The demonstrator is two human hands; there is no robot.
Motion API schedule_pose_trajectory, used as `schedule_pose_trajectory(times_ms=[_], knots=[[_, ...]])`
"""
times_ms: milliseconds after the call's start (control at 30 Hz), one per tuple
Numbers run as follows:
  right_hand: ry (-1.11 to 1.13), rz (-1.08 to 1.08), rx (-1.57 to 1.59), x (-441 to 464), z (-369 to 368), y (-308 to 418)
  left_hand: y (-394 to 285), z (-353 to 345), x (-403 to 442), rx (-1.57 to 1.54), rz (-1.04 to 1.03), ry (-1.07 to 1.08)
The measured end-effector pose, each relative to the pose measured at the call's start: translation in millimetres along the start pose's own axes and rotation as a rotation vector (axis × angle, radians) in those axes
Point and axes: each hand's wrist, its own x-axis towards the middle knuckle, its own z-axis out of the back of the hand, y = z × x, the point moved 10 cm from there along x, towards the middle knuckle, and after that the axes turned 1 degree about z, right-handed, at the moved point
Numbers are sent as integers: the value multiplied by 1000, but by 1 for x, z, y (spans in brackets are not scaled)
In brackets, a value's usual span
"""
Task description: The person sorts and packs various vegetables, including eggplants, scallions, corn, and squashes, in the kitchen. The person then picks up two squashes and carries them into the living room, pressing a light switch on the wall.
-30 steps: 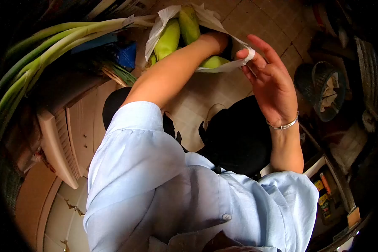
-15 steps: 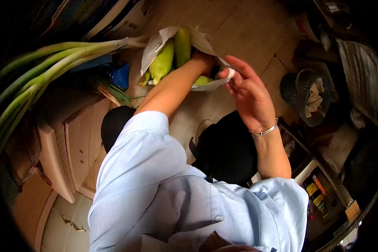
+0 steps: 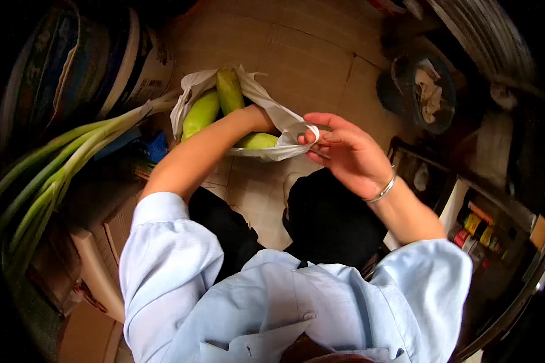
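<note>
A white plastic bag (image 3: 284, 121) gapes open on the floor in front of me. Inside it lie ears of corn (image 3: 201, 114) in green husks; one stands toward the bag's far side and another shows under my forearm. My left hand (image 3: 261, 117) reaches down into the bag, where its fingers are hidden by the bag's edge. With its handle loop around my fingers, my right hand (image 3: 354, 151) pulls the near right side of the bag outward. A silver bangle circles my right wrist.
Long green onions (image 3: 72, 160) stretch along the left. A dark bin (image 3: 436, 100) with crumpled paper stands on the right, above an open drawer or shelf (image 3: 484, 227) of small packages. Tall containers (image 3: 127, 66) stand at the upper left.
The view has shifted, so the bag and green onions appear farther left and the bag lower. My left hand is still inside the bag, and my right hand still holds the handle.
</note>
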Motion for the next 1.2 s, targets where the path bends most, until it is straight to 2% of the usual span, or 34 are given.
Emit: schedule_pose_trajectory(times_ms=[133,200,233,300,367,433,467,567,600,700,733,833,867,967,1000,1100,1133,1167,1200], knots=[[-1,-10,-125,-20,36,13,-24,-7,9,-126,-334,-69],[-65,42,-113,-24,80,7,-10,-30,41,-66,-88,37],[-173,32,-62,-29,102,-3,-12,-49,59,-89,-39,129],[-167,130,25,-41,132,-14,-31,-65,73,-13,-180,64],[-214,190,55,-60,148,-28,-66,-72,51,126,-602,-109],[-260,289,99,-77,150,-31,-84,-76,43,318,-287,246],[-276,323,86,-84,153,-32,-81,-83,63,409,-250,241],[-355,400,71,-92,166,-39,-122,-49,41,286,-491,-66],[-390,406,84,-95,182,-47,-114,-59,53,322,-553,-52],[-430,454,143,-107,207,-58,-88,-85,102,362,-422,129],[-440,473,152,-104,210,-60,-90,-79,95,502,-204,201],[-457,484,290,-102,234,-74,-113,-76,84,728,-218,317],[-449,477,363,-97,244,-79,-137,-60,51,440,-543,179],[-476,465,446,-93,244,-81,-129,-45,62,432,-627,77],[-503,477,449,-92,243,-75,-148,-36,44,519,-576,197],[-477,468,453,-91,257,-78,-168,-42,15,613,-945,-36],[-452,461,497,-86,262,-86,-178,-34,-12,563,-1086,-45],[-423,450,541,-80,265,-96,-156,-25,-4,433,-1102,-137],[-386,442,579,-78,266,-101,-161,-26,0,495,-902,-35]])
